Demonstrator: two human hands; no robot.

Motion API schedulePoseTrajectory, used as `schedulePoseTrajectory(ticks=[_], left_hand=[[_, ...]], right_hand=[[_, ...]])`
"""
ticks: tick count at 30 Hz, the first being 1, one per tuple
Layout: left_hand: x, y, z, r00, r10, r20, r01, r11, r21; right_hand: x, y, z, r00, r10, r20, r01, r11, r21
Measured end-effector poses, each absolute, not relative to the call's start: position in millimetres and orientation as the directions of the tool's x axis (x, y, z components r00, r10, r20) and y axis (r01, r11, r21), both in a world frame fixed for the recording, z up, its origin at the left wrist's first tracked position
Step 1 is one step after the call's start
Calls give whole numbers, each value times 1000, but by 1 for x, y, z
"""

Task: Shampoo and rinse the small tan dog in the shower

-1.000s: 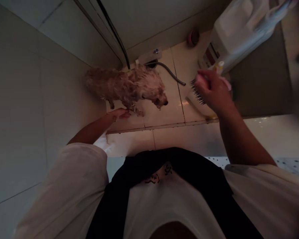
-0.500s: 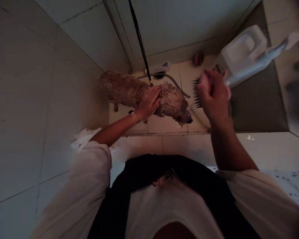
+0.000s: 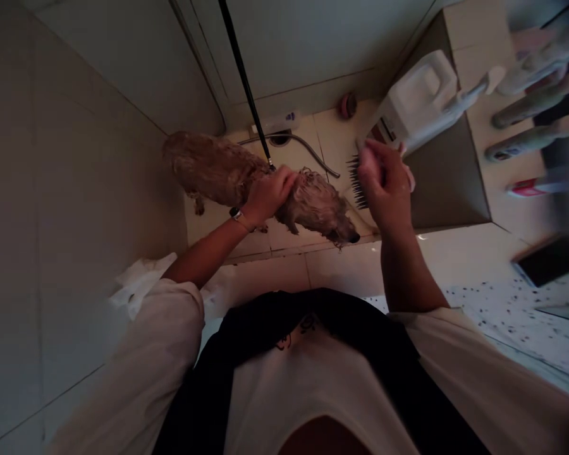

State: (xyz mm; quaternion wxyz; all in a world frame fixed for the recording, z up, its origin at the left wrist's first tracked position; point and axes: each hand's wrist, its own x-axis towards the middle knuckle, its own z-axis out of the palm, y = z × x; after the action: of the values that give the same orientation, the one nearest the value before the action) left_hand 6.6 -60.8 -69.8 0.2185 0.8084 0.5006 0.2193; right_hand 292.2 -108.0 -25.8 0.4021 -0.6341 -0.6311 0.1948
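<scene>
A wet, light-brown dog [image 3: 213, 167] stands in the tiled basin with its head to the right. On its neck, my left hand [image 3: 270, 193] has its fingers curled into the fur; whether a collar lies under them is hidden. A black leash [image 3: 244, 76] runs from above down to the dog's neck, right by that hand. My right hand [image 3: 389, 186] is closed on a pink brush [image 3: 372, 164] with long dark bristles, held in the air to the right of the dog's head. The bristles point left, towards the dog.
Behind the dog, a metal hose [image 3: 313, 151] curves past a drain [image 3: 280, 138] and a white bottle [image 3: 275, 123]. A pink-and-dark round object [image 3: 347, 106] lies near the back wall. To the right stand a white jug [image 3: 420, 95] and several pump bottles [image 3: 526, 142]; a dark phone-like slab [image 3: 552, 259] lies nearer.
The view has shifted rightwards, bringing more bottles in. My left hand's fingers, flatter on the dog's neck before, are now curled. My right hand still holds the brush.
</scene>
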Motion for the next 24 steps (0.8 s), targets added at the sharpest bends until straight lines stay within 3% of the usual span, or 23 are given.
schedulePoseTrajectory(ticks=[3, 5, 8, 10, 15, 20, 24], left_hand=[[17, -82, -48, 355, 877, 323, 631, -480, 609], [30, -96, -40, 536, 738, 410, 475, -665, 576], [40, -96, -56, 738, 573, 356, 318, -762, 565], [32, -81, -80, 727, 634, 264, 407, -707, 579], [-28, -26, -117, 618, 779, 102, 671, -591, 448], [-100, 13, -88, 494, 864, 100, 796, -495, 349], [-98, 20, -70, 240, 968, 76, 912, -252, 324]], right_hand=[[305, -123, -20, 179, 939, 293, 640, 115, -759], [312, -133, -13, 191, 938, 291, 637, 108, -764], [319, -144, -3, 215, 927, 307, 660, 94, -745], [322, -151, -1, 222, 914, 339, 683, 103, -723], [337, -163, -14, 262, 909, 326, 691, 59, -720], [335, -175, -13, 309, 850, 427, 683, 114, -722], [273, -183, -3, 201, 900, 387, 554, 222, -802]])
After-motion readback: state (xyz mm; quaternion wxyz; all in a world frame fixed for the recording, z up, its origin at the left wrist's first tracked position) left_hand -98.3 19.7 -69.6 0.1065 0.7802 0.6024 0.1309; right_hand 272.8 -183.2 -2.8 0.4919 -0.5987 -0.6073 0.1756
